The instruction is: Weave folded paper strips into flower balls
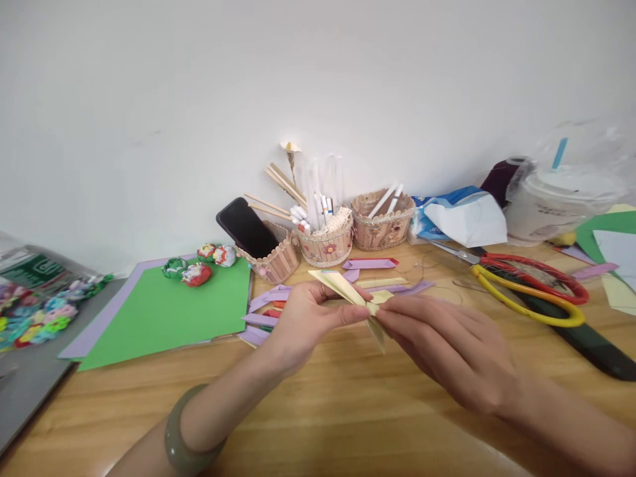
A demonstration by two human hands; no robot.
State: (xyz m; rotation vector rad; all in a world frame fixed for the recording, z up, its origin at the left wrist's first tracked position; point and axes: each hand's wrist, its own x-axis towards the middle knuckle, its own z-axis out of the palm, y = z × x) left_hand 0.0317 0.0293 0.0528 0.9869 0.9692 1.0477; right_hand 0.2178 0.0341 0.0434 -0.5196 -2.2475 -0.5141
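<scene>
A pale yellow folded paper [338, 285] is held above the wooden table, between both hands. My left hand [308, 318] pinches it from the left, thumb on the near side and fingers behind. My right hand [447, 344] grips its right part with thumb and fingertips closed together; the fingers partly cover the folds there. One pointed flap hangs below the fingertips. Behind the hands lie several folded paper strips, among them a purple and red one [370, 264] and purple ones [261, 319] to the left.
Scissors [527, 285] with red and yellow handles lie at right, over a black-handled tool [591, 348]. Green paper sheets [173, 318] lie at left. Three decorated baskets [325, 245] stand by the wall, one holding a phone [246, 225]. A lidded cup [551, 199] stands far right.
</scene>
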